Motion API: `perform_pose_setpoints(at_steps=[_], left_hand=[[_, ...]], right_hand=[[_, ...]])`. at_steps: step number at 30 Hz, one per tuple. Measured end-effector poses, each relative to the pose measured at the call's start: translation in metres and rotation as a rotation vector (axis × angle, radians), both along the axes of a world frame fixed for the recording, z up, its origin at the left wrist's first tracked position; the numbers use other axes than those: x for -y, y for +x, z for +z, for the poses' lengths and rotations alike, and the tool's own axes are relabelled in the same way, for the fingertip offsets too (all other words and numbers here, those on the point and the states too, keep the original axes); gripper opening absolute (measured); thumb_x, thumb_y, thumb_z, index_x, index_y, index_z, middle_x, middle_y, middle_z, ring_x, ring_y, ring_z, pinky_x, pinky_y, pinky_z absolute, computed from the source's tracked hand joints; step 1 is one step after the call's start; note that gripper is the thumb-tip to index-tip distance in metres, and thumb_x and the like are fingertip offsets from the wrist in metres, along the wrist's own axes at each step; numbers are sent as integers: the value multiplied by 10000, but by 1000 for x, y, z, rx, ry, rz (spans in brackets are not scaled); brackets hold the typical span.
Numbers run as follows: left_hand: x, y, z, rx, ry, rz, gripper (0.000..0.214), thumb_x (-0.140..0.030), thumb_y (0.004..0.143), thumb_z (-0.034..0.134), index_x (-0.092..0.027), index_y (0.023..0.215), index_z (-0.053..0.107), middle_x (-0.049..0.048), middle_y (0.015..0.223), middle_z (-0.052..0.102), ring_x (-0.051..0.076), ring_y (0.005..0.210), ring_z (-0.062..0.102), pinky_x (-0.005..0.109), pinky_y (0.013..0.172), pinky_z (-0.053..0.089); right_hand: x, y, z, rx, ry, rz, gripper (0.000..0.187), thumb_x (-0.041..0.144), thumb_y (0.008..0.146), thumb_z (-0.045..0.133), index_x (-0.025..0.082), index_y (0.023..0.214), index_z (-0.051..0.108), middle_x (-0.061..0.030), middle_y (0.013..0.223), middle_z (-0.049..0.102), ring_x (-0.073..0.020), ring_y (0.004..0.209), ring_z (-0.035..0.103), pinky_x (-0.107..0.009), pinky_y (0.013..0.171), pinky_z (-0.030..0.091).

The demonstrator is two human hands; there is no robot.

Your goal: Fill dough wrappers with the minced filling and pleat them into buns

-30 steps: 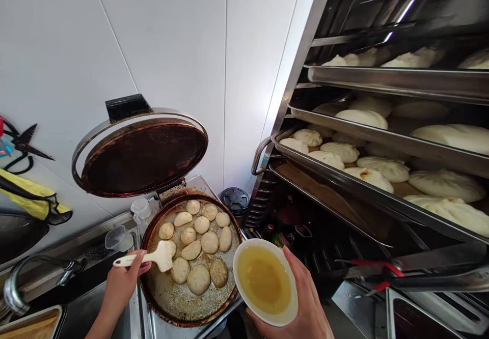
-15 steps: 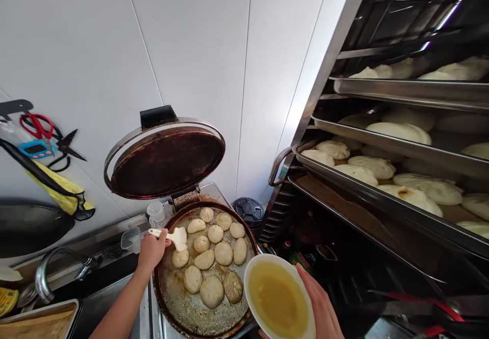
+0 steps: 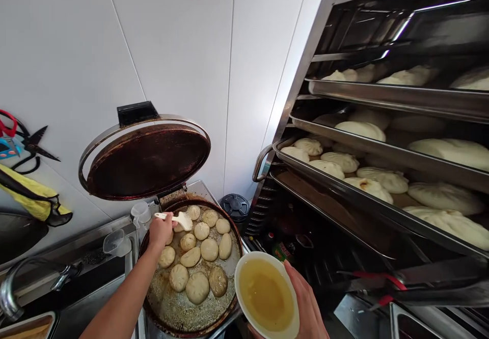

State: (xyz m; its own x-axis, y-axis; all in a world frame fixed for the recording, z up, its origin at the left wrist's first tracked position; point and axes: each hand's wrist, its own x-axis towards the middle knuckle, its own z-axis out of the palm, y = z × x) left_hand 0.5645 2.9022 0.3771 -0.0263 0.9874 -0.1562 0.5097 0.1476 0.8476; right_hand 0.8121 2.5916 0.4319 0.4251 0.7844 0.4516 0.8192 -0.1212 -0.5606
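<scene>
My left hand (image 3: pixel 161 233) is closed on the handle of a white brush (image 3: pixel 185 221), whose head is over the buns at the back left of a round electric griddle (image 3: pixel 173 316). Several browned buns (image 3: pixel 197 287) lie spread across its oily plate. The griddle's lid (image 3: pixel 147 163) stands raised against the wall. On the right, my right hand (image 3: pixel 305 303) grips a white bowl (image 3: pixel 240 278) of yellowish oil (image 3: pixel 266 293) by its rim and side, beside the griddle's front right edge.
A metal rack with trays (image 3: pixel 367 180) of pale buns stands close on the right. Plastic measuring cups (image 3: pixel 116 243) sit left of the griddle, near a faucet (image 3: pixel 11 293). Scissors (image 3: pixel 38 143) and a yellow cloth (image 3: pixel 32 196) hang on the wall.
My left hand has moved the brush farther back over the griddle, from a front-left bun to ones nearer the hinge. The view has shifted right; the bowl stays beside the griddle.
</scene>
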Motion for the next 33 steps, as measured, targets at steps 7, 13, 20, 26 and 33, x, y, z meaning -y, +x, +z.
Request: perform_pose_setpoints(at_steps=[7, 13, 20, 26, 33], left_hand=[[69, -22, 76, 203, 112, -74, 501, -612, 936, 560, -186, 1161, 695, 95, 1162, 776, 274, 956, 779, 392, 890, 624], [136, 2, 141, 419, -22, -317, 372, -512, 881, 718, -193, 1071, 738, 53, 1052, 754, 246, 844, 760, 375, 770, 674], [149, 39, 141, 301, -161, -441, 343, -535, 896, 682, -203, 949, 749, 41, 867, 760, 240, 758, 758, 362, 717, 670], [126, 3, 124, 417, -118, -301, 397, -528, 848, 741, -171, 1020, 756, 65, 957, 786, 249, 804, 770, 396, 782, 675], [38, -23, 51, 291, 80, -67, 432, -558, 907, 614, -161, 1055, 699, 113, 1170, 766, 246, 937, 782, 412, 893, 646]], right_hand=[[-3, -3, 3, -35, -22, 6, 991, 380, 752, 783, 160, 1564, 260, -220, 1478, 493, -405, 1371, 525, -596, 1086, 553], [-18, -15, 2, -29, 8, 87, 978, 386, 755, 796, 124, 1543, 280, -236, 1458, 505, -385, 1372, 524, -575, 1092, 562], [-29, -28, -5, -2, 43, 151, 1032, 405, 720, 811, 104, 1548, 272, -241, 1433, 528, -395, 1381, 510, -575, 1065, 586], [-36, -29, -5, -54, 32, 156, 1015, 388, 729, 794, 127, 1554, 263, -232, 1464, 495, -388, 1404, 487, -586, 1109, 549], [-39, -12, -2, -131, 23, 121, 1039, 345, 708, 812, 177, 1571, 257, -209, 1503, 471, -402, 1408, 480, -626, 1133, 509]])
